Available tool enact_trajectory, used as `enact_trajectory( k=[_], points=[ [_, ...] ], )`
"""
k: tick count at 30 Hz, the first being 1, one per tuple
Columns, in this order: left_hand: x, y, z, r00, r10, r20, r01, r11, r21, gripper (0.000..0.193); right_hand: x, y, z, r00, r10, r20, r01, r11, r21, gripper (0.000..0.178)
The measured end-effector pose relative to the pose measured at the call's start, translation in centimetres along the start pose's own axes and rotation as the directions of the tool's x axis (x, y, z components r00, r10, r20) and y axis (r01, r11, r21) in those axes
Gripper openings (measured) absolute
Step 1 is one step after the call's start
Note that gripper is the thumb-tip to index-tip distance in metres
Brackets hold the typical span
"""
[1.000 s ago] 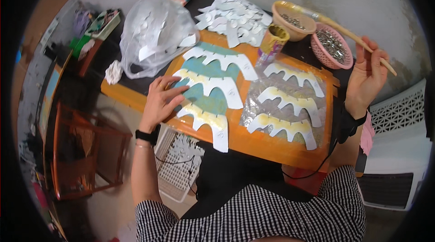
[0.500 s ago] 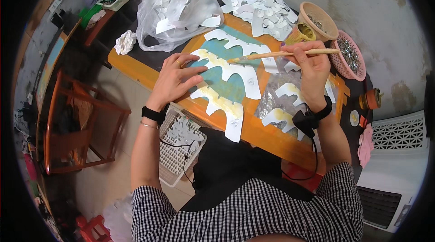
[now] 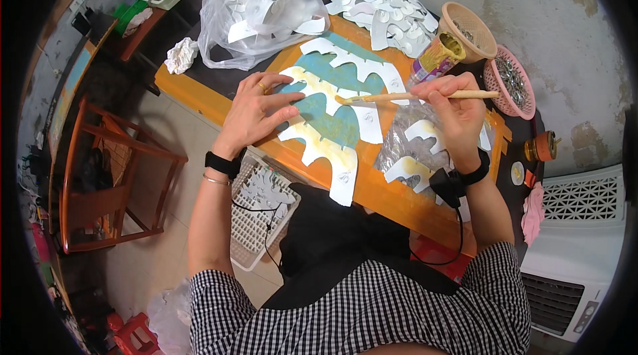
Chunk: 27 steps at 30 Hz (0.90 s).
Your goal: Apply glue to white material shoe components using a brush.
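Note:
My right hand [image 3: 455, 106] grips a thin wooden-handled paintbrush [image 3: 392, 97]. Its yellowish tip rests on the middle white scalloped cut-out [image 3: 369, 122], which is smeared with pale yellow along its upper part. My left hand [image 3: 256, 112] lies with fingers spread, fingertips at the left end of that cut-out. Nearer me is a similar yellow-smeared cut-out [image 3: 343, 179]; farther away is another cut-out [image 3: 392, 74], mostly white. All three lie on a blue-green patch [image 3: 332, 127] of the orange-covered board [image 3: 279, 155].
A plastic bag [image 3: 219, 29] of white pieces and a loose pile [image 3: 382, 12] stand at the back. To the right are a yellow can [image 3: 438, 57], a beige basket [image 3: 488, 29], a pink basket [image 3: 493, 82] of metal bits and more smeared cut-outs [image 3: 407, 167]. A wooden chair [image 3: 93, 209] stands left.
The brush tip has slid a little toward me and to the right along the middle cut-out, my right hand moving with it. My left hand keeps its place on the cut-out.

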<state>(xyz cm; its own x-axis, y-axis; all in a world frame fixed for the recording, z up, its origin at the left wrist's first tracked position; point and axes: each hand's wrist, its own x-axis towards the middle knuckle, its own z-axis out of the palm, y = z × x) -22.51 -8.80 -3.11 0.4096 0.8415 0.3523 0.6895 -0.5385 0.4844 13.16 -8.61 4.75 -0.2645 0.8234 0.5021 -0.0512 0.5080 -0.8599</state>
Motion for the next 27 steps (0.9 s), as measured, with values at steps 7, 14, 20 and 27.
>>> enact_trajectory(
  k=[7,14,20,27],
  points=[
    [0.0,0.1,0.0,1.0,-0.017,0.008,0.017,1.0,-0.013,0.045,0.2,-0.5,0.1,0.995,-0.094,0.016,0.095,0.995,-0.027,0.017],
    [0.0,-0.1,0.2,1.0,-0.008,0.002,0.008,1.0,0.004,0.045,-0.7,0.9,1.2,0.983,-0.149,0.104,0.151,0.989,-0.008,0.016],
    [0.0,0.1,0.1,1.0,-0.008,0.0,0.008,1.0,0.011,0.042,-2.0,-0.2,0.4,0.945,-0.181,0.274,0.219,0.969,-0.113,0.017],
    [0.0,0.2,0.0,1.0,-0.004,-0.01,0.004,1.0,0.006,0.04,-2.5,-0.8,-1.1,0.921,-0.19,0.341,0.252,0.957,-0.146,0.019]
  ],
)
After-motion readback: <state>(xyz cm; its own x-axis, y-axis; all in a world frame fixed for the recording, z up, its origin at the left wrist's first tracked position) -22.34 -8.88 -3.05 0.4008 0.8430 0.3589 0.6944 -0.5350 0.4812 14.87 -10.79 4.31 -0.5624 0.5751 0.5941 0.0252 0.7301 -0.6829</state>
